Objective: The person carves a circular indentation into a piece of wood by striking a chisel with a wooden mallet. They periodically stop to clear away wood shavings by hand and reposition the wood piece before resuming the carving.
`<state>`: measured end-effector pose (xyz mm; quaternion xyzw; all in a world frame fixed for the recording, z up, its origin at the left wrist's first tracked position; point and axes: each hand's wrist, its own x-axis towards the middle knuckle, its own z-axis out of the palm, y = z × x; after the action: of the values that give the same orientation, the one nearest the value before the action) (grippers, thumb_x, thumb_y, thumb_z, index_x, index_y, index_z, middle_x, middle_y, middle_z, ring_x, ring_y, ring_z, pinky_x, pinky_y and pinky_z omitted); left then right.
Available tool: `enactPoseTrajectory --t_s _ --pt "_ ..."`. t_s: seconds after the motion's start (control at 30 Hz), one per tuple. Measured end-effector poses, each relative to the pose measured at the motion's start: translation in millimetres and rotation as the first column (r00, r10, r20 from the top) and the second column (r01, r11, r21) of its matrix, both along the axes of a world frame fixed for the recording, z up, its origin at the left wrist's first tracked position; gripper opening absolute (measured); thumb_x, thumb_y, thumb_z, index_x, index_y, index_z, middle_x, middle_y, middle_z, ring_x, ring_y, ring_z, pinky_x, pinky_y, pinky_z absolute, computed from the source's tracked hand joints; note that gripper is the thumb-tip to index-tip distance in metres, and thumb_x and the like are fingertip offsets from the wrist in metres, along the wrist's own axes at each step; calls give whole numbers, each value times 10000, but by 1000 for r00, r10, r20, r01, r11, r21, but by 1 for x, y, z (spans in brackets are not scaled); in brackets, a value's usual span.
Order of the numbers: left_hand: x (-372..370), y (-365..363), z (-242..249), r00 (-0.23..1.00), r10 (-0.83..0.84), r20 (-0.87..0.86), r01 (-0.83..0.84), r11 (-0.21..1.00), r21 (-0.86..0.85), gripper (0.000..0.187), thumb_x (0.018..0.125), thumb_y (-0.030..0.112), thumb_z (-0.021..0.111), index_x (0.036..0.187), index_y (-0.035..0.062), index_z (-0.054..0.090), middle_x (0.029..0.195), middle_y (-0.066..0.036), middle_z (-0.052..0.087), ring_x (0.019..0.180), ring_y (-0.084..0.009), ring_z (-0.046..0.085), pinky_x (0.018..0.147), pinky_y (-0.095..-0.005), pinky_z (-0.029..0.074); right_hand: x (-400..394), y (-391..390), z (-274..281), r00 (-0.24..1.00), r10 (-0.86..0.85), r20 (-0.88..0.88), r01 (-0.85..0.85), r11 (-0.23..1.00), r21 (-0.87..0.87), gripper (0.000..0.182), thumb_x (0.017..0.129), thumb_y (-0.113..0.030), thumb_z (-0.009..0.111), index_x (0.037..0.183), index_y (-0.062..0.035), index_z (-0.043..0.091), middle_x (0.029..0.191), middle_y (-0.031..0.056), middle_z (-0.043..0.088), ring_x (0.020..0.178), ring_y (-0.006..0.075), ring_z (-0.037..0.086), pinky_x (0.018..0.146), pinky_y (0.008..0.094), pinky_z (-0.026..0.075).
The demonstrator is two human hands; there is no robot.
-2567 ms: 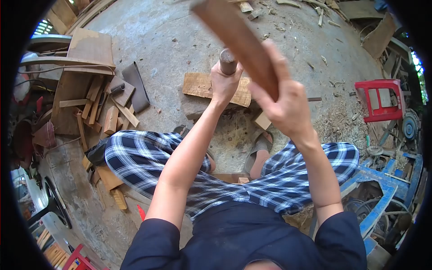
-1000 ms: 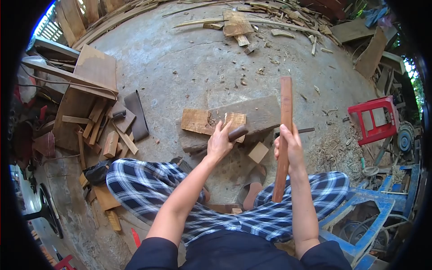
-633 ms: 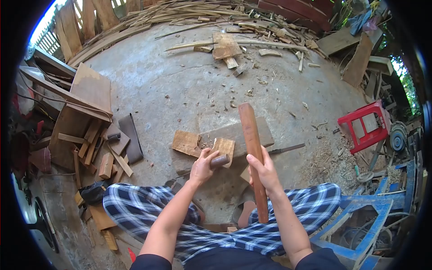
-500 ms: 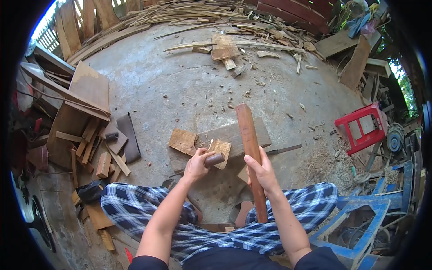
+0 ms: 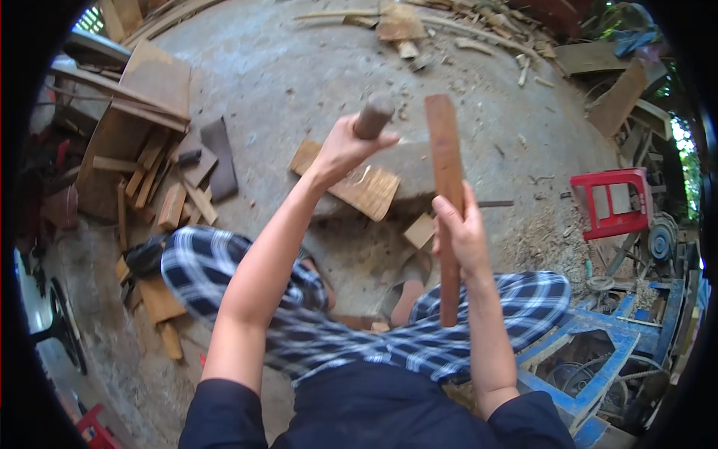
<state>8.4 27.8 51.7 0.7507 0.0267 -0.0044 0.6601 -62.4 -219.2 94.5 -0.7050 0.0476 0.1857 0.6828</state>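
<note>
My left hand (image 5: pixel 348 150) is wrapped round a thick, round, dark brown wooden tool handle (image 5: pixel 376 114). The rest of that tool is hidden behind the hand. Upright in my right hand (image 5: pixel 462 232) is a long reddish-brown wooden bar (image 5: pixel 445 150), gripped near its lower half. Below my left hand, a light wood block (image 5: pixel 378 194) rests across a thick grey wooden slab (image 5: pixel 415 163); hand and forearm cover its middle. A small light wood piece (image 5: pixel 420 230) sits at the slab's near edge. Part of a thin dark metal bar (image 5: pixel 495 203) shows right of my right hand.
Wood offcuts (image 5: pixel 172 206) and boards pile up at left. On the right are a red plastic stool (image 5: pixel 611 202), shavings (image 5: pixel 550 232) and a blue metal machine frame (image 5: pixel 598 355). Another wood piece (image 5: pixel 400 24) lies on the concrete floor ahead, near scraps.
My left hand has lifted away from the wood block with the tool handle, whose end now points up. My right hand still holds the bar. The view has tipped downward.
</note>
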Motion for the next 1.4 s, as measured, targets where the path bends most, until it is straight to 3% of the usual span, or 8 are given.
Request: enactPoseTrajectory --t_s 0.23,0.67,0.73,0.83,0.97,1.03,1.37,1.4 --pt "10 -13 -13 972 233 21 -215 926 -310 245 832 231 862 862 100 657 778 23 650 689 -55 578 608 -241 450 -6 1 5 999 -7 36 9 999 -45 573 993 -306 653 1444 -58 401 703 -2 513 477 72 507 425 218 453" --pt "9 -22 -41 966 260 -14 -255 935 -248 253 849 255 856 858 96 659 773 61 605 702 -40 526 631 -248 437 0 1 -13 1000 15 -21 -17 997 -78 557 991 -293 657 1431 -55 411 716 2 517 478 72 504 419 215 447" --pt "10 -23 -40 965 263 10 -253 935 -250 252 851 254 854 845 97 657 764 66 598 692 -38 522 619 -246 430 2 -2 -15 998 51 -42 -55 994 -96 683 949 -360 703 1458 -29 391 939 59 577 579 90 574 440 237 504" --pt "8 -26 -39 947 320 38 -302 922 -243 250 853 246 853 831 96 655 762 70 595 690 -34 519 612 -243 426 3 2 -13 998 46 -38 -49 994 -101 688 949 -360 703 1465 -33 387 955 64 580 584 96 579 441 239 505" --pt "10 -28 -47 922 378 79 -347 901 -260 247 852 236 855 820 91 657 756 74 593 685 -30 516 608 -240 426 6 7 -12 998 57 -29 -60 992 -111 690 949 -361 703 1471 -38 386 960 65 581 591 97 581 442 240 506" --pt "7 -32 -44 920 392 21 -372 887 -273 244 849 226 857 815 88 659 746 77 595 678 -27 513 613 -241 429 6 12 -10 999 47 -16 -48 992 -116 631 978 -297 676 1475 -45 380 745 15 530 504 75 519 428 221 459" --pt "8 -31 -47 914 404 35 -378 879 -293 261 854 237 853 776 97 646 723 80 585 654 -29 512 596 -248 418 13 27 18 991 87 100 -75 990 -119 668 974 -274 684 1503 -33 355 746 14 544 505 71 520 432 218 461" --pt "8 -34 -47 906 421 42 -388 867 -313 260 855 232 851 770 100 644 721 80 584 653 -27 510 591 -246 413 15 26 22 990 109 95 -97 989 -115 687 958 -283 707 1505 -48 363 861 44 582 557 85 556 448 229 480"
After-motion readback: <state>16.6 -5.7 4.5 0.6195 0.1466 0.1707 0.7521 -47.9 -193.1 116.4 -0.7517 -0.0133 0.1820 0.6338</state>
